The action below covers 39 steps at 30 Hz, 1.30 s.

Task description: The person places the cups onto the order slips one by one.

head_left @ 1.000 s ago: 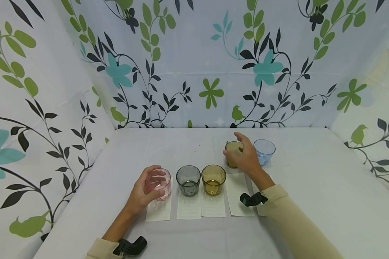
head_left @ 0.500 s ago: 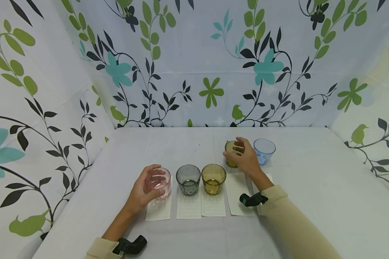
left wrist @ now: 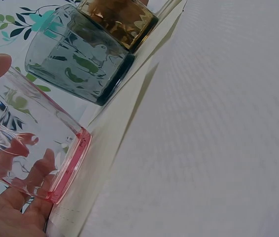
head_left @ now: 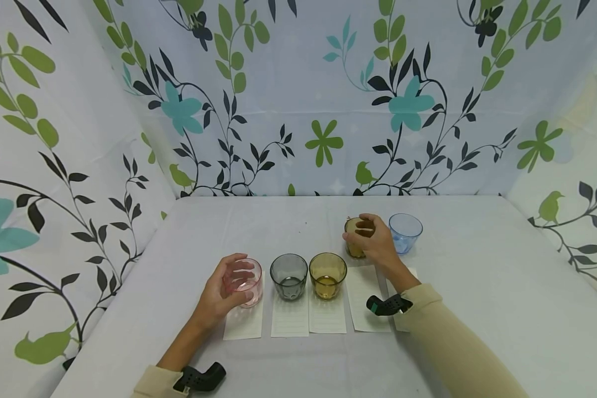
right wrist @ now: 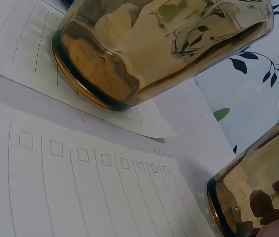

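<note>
My left hand (head_left: 220, 290) curls round a clear pink glass (head_left: 245, 283), which stands on a paper sheet. In the left wrist view the thumb lies by the upper part of the pink glass (left wrist: 41, 133), and fingers show through it. Farther back, my right hand (head_left: 376, 239) grips a small amber glass (head_left: 354, 249); its fingers show through the amber wall in the right wrist view (right wrist: 258, 187). Between the hands stand a grey glass (head_left: 289, 279) and a wider amber glass (head_left: 328, 276), each on its own sheet.
A light blue glass (head_left: 406, 235) stands just right of my right hand. One lined paper sheet (head_left: 368, 301) lies right of the amber glass, and another (head_left: 403, 323) is partly under the right forearm. A patterned cloth (head_left: 298, 99) hangs behind the white table (head_left: 477, 265).
My right hand's raised fingers have come down round the small amber glass, which has shifted very slightly left. The left hand and the pink glass have stayed put.
</note>
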Each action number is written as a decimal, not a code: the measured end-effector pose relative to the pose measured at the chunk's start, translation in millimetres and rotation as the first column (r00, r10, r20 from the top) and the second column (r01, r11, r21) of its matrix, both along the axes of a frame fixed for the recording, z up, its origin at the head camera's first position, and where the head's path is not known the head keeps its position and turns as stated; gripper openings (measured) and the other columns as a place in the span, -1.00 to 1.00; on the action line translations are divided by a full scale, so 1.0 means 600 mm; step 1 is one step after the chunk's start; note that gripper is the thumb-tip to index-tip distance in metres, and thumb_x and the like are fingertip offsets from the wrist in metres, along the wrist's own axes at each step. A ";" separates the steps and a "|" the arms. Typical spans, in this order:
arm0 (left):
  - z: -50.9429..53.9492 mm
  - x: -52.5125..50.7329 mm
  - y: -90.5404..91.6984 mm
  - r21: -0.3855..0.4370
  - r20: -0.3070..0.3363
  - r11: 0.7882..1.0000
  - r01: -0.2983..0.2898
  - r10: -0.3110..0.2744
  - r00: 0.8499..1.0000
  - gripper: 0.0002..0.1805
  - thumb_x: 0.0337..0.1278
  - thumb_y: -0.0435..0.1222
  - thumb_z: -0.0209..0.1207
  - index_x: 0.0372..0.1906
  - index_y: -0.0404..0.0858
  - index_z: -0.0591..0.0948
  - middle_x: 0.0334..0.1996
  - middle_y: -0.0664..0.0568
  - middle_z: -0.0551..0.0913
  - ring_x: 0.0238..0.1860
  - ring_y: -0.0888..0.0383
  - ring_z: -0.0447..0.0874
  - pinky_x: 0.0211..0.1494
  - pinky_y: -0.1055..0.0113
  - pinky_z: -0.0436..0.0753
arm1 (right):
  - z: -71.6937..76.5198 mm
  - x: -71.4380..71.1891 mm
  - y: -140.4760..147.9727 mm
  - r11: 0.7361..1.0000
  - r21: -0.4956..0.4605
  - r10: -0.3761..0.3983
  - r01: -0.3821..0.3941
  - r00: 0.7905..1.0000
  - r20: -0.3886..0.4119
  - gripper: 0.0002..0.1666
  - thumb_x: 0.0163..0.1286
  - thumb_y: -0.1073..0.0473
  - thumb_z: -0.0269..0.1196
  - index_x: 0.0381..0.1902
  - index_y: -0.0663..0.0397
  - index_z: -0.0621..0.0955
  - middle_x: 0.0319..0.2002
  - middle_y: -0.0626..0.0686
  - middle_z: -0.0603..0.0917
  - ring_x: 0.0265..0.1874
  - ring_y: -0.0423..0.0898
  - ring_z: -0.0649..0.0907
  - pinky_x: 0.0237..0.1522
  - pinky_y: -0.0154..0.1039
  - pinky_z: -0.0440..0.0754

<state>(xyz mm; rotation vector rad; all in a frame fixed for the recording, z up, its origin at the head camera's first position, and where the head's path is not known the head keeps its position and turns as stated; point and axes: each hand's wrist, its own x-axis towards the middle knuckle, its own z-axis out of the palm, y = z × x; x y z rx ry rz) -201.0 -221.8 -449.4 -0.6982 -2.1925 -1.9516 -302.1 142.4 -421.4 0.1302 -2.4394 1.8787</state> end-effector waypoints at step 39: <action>-0.004 -0.001 -0.002 -0.019 -0.003 1.000 -0.009 0.009 1.000 -0.27 0.09 -0.49 0.21 0.42 -0.24 0.31 0.21 -0.27 0.49 0.19 -0.19 0.54 0.30 0.27 0.56 | 0.044 0.072 0.036 0.979 -0.099 0.171 -0.176 0.983 -0.065 -0.28 0.29 0.31 0.36 0.35 0.26 0.33 0.22 0.31 0.47 0.19 0.19 0.53 0.02 -0.37 0.63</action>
